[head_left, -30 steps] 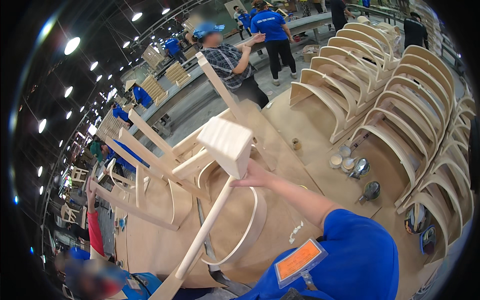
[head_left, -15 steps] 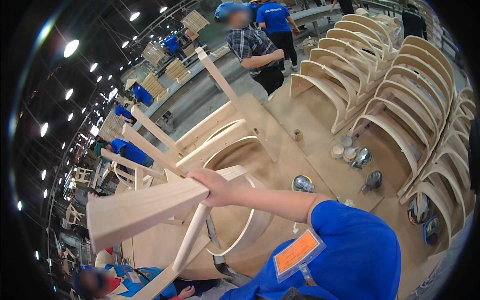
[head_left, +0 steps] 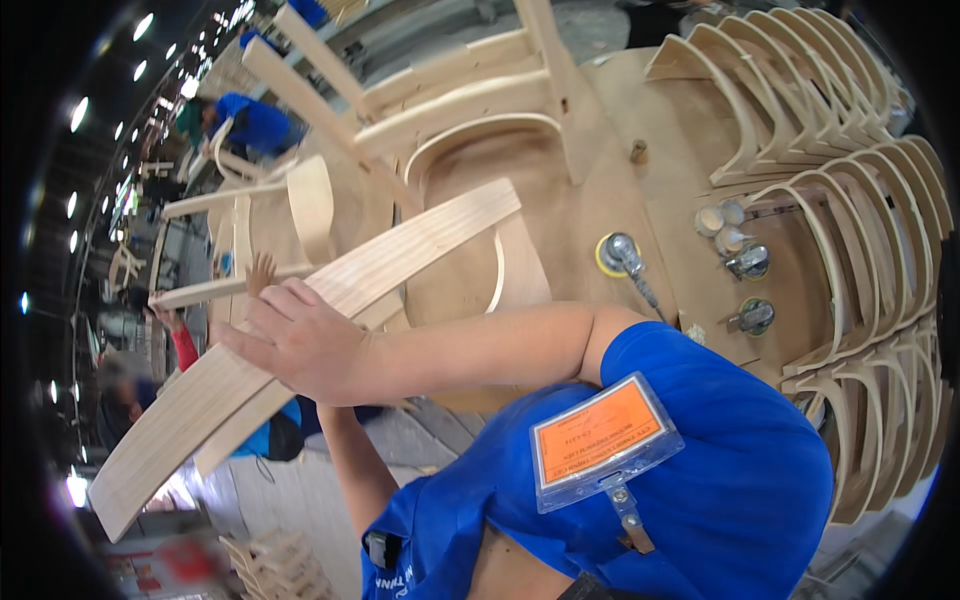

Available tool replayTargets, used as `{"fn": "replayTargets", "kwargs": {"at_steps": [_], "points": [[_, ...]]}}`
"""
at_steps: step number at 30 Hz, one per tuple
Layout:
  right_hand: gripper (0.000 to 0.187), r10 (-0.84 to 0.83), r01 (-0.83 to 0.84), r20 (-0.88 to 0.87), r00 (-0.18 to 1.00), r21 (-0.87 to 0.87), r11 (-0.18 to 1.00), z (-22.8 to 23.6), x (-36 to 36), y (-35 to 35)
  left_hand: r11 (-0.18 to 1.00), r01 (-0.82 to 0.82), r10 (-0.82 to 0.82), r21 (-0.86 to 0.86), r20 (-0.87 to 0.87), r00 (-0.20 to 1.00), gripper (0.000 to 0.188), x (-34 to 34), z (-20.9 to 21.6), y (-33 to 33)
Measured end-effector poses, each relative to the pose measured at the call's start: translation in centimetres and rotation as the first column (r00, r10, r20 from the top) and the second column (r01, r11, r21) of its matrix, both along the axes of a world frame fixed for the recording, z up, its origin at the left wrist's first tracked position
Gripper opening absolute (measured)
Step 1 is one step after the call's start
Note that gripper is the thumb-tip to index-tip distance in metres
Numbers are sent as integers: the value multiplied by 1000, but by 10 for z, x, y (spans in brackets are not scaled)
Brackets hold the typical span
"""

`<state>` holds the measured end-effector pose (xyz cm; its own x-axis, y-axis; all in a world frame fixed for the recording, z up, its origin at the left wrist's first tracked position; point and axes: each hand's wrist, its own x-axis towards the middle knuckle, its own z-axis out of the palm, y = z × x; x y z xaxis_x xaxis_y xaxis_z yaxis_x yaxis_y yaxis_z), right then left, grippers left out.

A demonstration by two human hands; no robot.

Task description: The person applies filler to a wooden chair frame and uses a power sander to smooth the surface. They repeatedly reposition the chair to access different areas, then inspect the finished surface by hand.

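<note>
A broad, curved pale wooden chair part (head_left: 420, 240) crosses in front of me from lower left to upper right. My right hand (head_left: 300, 340) grips it from above near its middle, fingers over its upper edge. Beneath it runs a narrower wooden piece (head_left: 235, 430), partly covered. My left forearm rises behind my right wrist and the wood. In line with it, the spread fingers of what appears to be my left hand (head_left: 261, 272) show past the board's far edge; its palm is hidden. Just beyond stands a chair frame (head_left: 460, 105) with upright legs and rails.
The brown-covered table (head_left: 610, 210) holds a sander (head_left: 622, 257), two more sanders, round tins (head_left: 722, 218) and a small jar (head_left: 639, 152). Stacked curved chair frames (head_left: 860, 230) line the right side. A co-worker's red sleeve (head_left: 183, 345) shows at left, beside another wooden frame (head_left: 240, 225).
My view has turned. The held wood now slopes down to the lower left, and my right hand sits farther left and lower, over its middle. My left forearm has come into view.
</note>
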<state>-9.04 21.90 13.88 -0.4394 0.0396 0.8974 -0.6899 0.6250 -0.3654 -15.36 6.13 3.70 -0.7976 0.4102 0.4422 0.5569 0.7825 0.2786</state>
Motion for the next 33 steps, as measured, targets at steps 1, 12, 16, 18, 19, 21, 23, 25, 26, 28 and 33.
{"fn": "replayTargets", "kwargs": {"at_steps": [1,12,16,18,19,21,23,25,26,28,33], "points": [[51,-10,9,-62,998,-7,1000,-2,1,-8,998,-5,3,67,22,1000,70,-6,-4,-4],[74,-135,181,255,958,-167,969,-183,68,131,901,62,-77,429,16,997,50,-59,10,-65],[81,34,207,812,582,-188,960,-271,103,177,888,-61,-11,456,153,988,52,-58,7,-83],[80,21,42,866,499,-48,998,-305,109,162,855,-85,-16,512,190,982,49,-58,4,-83],[79,242,-42,902,358,-244,969,-317,101,147,832,-89,-14,548,180,984,48,-59,4,-81],[65,358,20,918,169,-366,930,-330,94,131,875,43,-26,482,-42,999,46,-59,2,-74],[51,389,82,868,309,-432,898,-328,90,125,870,84,-86,486,-18,996,48,-59,3,-68],[47,382,-15,855,351,-403,915,-312,87,134,839,23,-16,543,-18,1000,40,-52,5,-68],[45,382,-48,845,374,-393,918,-300,87,139,818,39,-15,574,-46,999,38,-50,7,-69],[42,403,-56,811,425,-421,906,-270,86,149,749,67,-39,660,-57,998,36,-42,11,-75],[36,444,52,642,626,-602,797,-152,104,179,560,-19,19,829,11,1000,40,-22,14,-85]]}}
